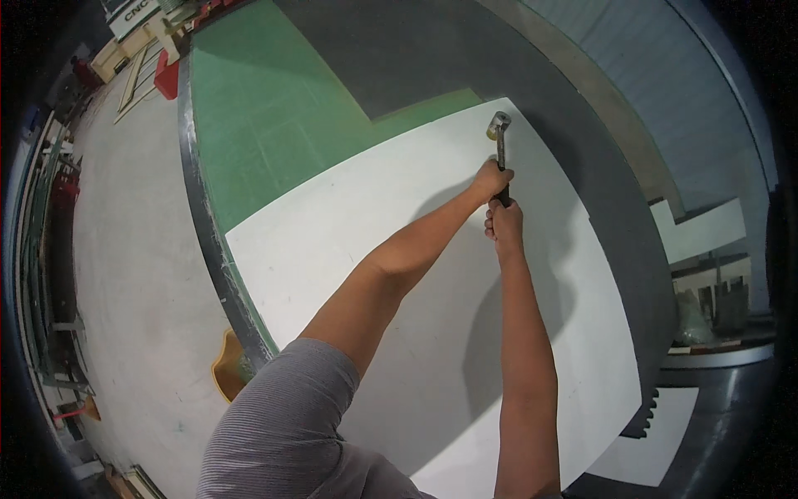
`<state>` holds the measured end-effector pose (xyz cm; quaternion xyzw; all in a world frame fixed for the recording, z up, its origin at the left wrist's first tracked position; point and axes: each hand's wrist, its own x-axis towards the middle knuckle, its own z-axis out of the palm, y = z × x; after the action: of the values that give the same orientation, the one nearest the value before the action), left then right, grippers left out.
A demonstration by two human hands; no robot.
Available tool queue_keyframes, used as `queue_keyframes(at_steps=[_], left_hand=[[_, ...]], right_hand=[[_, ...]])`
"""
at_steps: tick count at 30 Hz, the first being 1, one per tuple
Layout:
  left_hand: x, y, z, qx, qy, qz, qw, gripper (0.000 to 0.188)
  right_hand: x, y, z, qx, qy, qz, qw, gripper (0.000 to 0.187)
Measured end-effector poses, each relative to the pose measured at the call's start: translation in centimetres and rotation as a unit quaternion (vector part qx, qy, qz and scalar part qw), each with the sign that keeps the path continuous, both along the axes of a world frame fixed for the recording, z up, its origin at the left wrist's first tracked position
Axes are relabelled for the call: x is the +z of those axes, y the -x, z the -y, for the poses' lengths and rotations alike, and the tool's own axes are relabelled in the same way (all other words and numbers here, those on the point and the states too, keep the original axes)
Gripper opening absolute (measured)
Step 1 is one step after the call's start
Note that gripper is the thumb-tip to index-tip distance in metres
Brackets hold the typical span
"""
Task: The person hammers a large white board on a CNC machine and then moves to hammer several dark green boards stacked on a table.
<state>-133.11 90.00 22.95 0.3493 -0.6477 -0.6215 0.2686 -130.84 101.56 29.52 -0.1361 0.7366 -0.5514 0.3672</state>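
Workshop floor, pale and scuffed, stretches away on the left of a big table [249, 125] with a green top and a dark metal edge. On it lies a large white board [366, 224], its far corner meeting a grey mat. The person leans over the board with both arms stretched out. The left hand [492, 180] is clamped on the mallet's [499, 133] handle higher up, and the right hand [504, 224] is clamped just below, probably for a firm grip, with the head near the board's far corner.
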Motion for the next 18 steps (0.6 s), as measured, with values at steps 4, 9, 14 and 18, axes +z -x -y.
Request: queue_keyframes(at_steps=[4, 9, 14, 18], left_hand=[[0.9, -1.4, -1.2, 0.004, 0.032, 0.020, 0.999, 0.032], [1.1, -3.7, -1.0, 0.005, 0.017, 0.018, 1.000, 0.034], [2.7, -7.0, -3.0, 0.041, 0.047, 0.009, 0.998, 0.041], [4.0, -12.8, -5.0, 0.086, 0.019, 0.008, 0.996, 0.043]], right_hand=[[-0.4, -0.5, -0.6, 0.008, -0.003, 0.013, 1.000, 0.009], [-0.4, -2.5, -0.4, 0.015, -0.019, -0.021, 0.999, 0.009], [1.3, -4.9, -2.1, 0.041, -0.019, -0.019, 0.999, 0.011], [1.8, -8.9, -3.8, 0.087, -0.008, -0.007, 0.996, 0.012]])
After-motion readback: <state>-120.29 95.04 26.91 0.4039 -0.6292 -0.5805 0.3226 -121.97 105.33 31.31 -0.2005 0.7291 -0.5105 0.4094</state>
